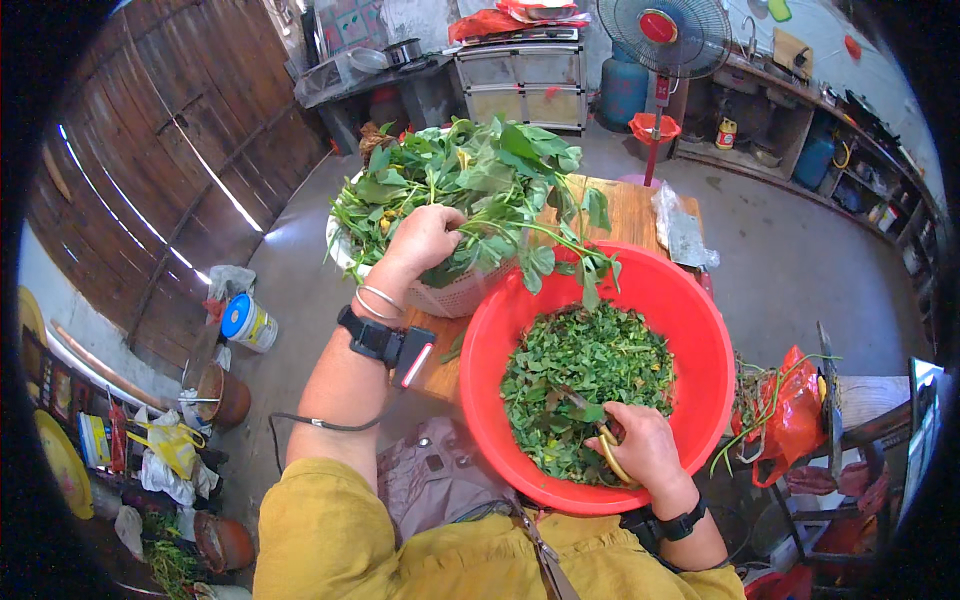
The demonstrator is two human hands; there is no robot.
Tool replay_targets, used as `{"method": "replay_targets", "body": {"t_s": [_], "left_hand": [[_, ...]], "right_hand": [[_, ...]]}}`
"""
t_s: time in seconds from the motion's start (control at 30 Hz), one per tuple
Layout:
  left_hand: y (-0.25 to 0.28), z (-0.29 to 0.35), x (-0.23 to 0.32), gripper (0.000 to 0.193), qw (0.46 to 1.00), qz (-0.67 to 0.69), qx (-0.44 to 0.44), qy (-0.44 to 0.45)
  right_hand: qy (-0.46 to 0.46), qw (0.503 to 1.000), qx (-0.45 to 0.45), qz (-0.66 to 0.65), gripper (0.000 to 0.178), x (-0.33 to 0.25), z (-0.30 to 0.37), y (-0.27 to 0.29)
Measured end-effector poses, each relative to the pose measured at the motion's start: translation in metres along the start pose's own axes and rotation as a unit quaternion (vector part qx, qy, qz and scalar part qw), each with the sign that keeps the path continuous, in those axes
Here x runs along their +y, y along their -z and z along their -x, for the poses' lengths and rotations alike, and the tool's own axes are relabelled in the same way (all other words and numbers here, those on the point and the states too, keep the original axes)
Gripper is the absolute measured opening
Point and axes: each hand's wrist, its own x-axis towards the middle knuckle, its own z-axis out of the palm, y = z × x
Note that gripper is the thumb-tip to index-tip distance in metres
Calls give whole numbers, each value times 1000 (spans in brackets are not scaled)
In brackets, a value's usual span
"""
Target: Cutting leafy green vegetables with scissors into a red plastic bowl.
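A white perforated basket point(455, 297) is heaped with leafy green stems point(390, 185). Over its near side reaches my left hand point(428, 238), its fingers pinched around some of the stems. A few long stems trail from the heap over the rim of a red plastic basin point(700, 335). Chopped greens point(590, 360) fill the lower part of this basin. Inside its near right side, my right hand point(640, 445) grips scissors by their yellow handles point(612, 458). The blades point up and left and are partly covered by leaves.
Basket and basin stand by a wooden table point(600, 195); a plastic bag point(680, 225) lies on its right end. A standing fan point(665, 35) is behind it. At right hangs a red bag point(785, 415) with stems. A lidded bucket point(248, 322) sits on the floor at left.
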Motion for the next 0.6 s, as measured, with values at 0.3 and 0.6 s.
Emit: {"method": "replay_targets", "body": {"t_s": [0.3,0.6], "left_hand": [[35,-19,-38,16,968,194,152,39],[72,-17,-17,16,869,421,256,42]], "right_hand": [[29,999,-5,-19,40,2,-2,-3],[45,999,-4,-14,41,2,1,-2]]}}
